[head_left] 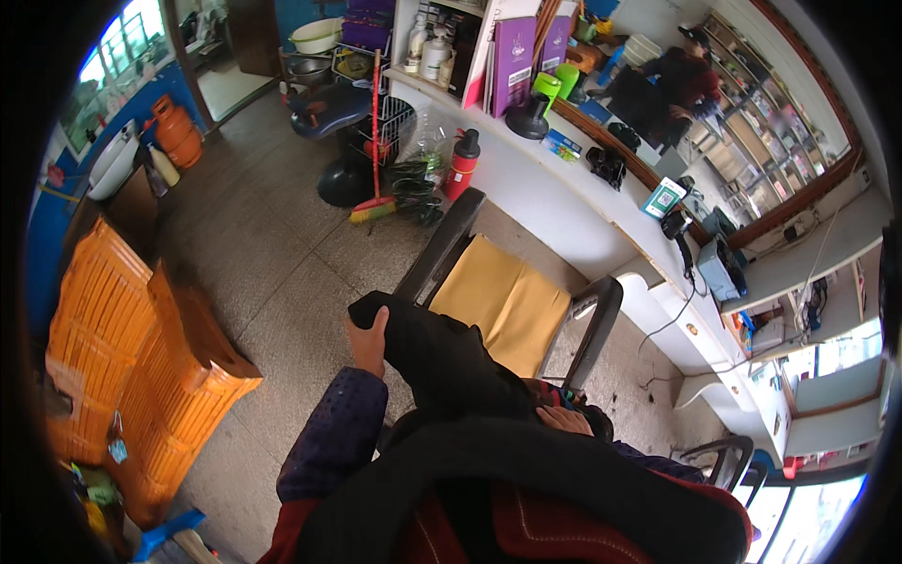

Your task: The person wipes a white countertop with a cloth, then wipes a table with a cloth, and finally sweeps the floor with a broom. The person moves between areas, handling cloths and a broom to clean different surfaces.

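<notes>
A dark piece of black cloth (442, 352) stretches out in front of me, its folds reaching over the front left of the chair. My left hand (369, 340) grips its far left end, thumb on top and the other fingers largely hidden. What lies beneath the cloth cannot be seen. My right hand (565, 420) rests flat at the cloth's right side, fingers stretched out, beside a small patterned reddish bit of fabric. Just beyond the cloth stands an armchair (503, 296) with a tan seat and dark armrests.
A white counter (601, 218) runs along the right under a wood-framed mirror (742, 85). A red-handled broom (376, 150) and a red flask-like container (462, 164) stand ahead. At left are an orange slatted bench (113, 348) and an orange gas cylinder (177, 132).
</notes>
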Demonstrator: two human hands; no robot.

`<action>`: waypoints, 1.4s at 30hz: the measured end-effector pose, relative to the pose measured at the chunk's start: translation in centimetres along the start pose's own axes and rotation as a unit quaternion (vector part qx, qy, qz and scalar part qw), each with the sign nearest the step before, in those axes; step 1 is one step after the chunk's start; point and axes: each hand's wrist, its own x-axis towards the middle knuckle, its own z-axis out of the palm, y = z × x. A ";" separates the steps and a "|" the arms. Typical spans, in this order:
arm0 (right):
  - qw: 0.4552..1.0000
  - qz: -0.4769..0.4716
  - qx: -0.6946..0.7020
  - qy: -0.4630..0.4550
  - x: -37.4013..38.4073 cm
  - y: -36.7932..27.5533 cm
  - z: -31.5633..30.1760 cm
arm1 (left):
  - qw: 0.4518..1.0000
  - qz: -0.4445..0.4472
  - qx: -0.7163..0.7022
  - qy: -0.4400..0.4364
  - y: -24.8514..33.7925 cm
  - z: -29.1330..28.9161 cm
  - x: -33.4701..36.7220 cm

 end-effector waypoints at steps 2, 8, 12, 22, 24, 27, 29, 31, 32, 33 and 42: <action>0.994 0.071 0.078 -0.035 0.4 -2.0 -0.6 | 0.999 -0.024 0.029 -0.027 0.6 -0.7 0.6; 0.959 0.254 -0.020 0.122 1.3 -8.9 0.4 | 0.990 -0.086 0.063 -0.091 2.2 -1.6 2.8; 0.917 0.361 -0.001 0.167 2.5 -10.4 1.3 | 0.979 -0.174 -0.004 -0.109 1.8 -1.3 4.5; 0.931 0.333 -0.023 0.149 1.6 -6.8 2.7 | 0.988 -0.084 -0.036 -0.126 1.0 0.3 4.1; 0.938 0.312 -0.092 0.121 1.5 -5.4 3.2 | 0.992 -0.058 -0.016 -0.110 0.9 1.4 4.7; 0.939 0.300 -0.085 0.146 1.6 -3.6 3.7 | 0.992 -0.033 -0.032 -0.117 0.6 3.2 5.6; 0.937 0.302 -0.075 0.157 1.7 -2.8 3.9 | 0.995 -0.029 -0.009 -0.091 0.2 4.6 5.8; 0.936 0.297 -0.076 0.171 1.8 -2.1 4.2 | 0.996 -0.036 -0.018 -0.085 -0.2 6.2 6.3; 0.936 0.295 -0.075 0.176 1.9 -1.8 4.4 | 0.996 -0.025 -0.013 -0.086 -0.4 7.0 6.8; 0.936 0.292 -0.074 0.183 2.1 -1.4 4.5 | 0.996 -0.024 -0.010 -0.086 -0.5 7.6 7.3; 0.933 0.291 -0.110 0.181 4.1 0.2 3.4 | 0.979 -0.052 0.042 -0.194 1.4 4.8 8.0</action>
